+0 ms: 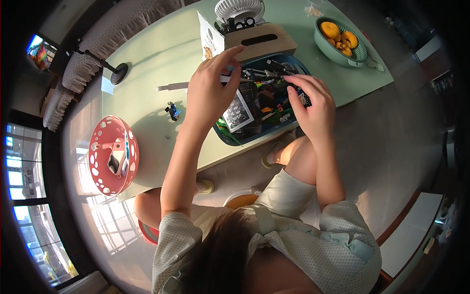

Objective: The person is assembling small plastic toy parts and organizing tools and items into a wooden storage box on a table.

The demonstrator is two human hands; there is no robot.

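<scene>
My left hand [213, 83] hangs over the left side of a dark blue tub [229, 141], fingers curved and thumb apart from the forefinger, with nothing visible between them. Above the tub's right side is my right hand [316, 100], thumb and forefinger slightly apart near the loose pieces. Small toy building bricks [268, 110] in many colours fill the tub, along with a white-edged picture card [238, 112]. A small blue and black brick figure [173, 111] stands on the table left of my left forearm. A grey strip [172, 87] runs partly behind my left hand.
A pink bowl with holes [113, 183] sits at the table's left edge. Behind the tub are a wooden tissue box [284, 46], a white fan [240, 9] and a white carton [210, 36]. A green basket [338, 58] of orange fruit stands far right; a black stand [119, 73], far left.
</scene>
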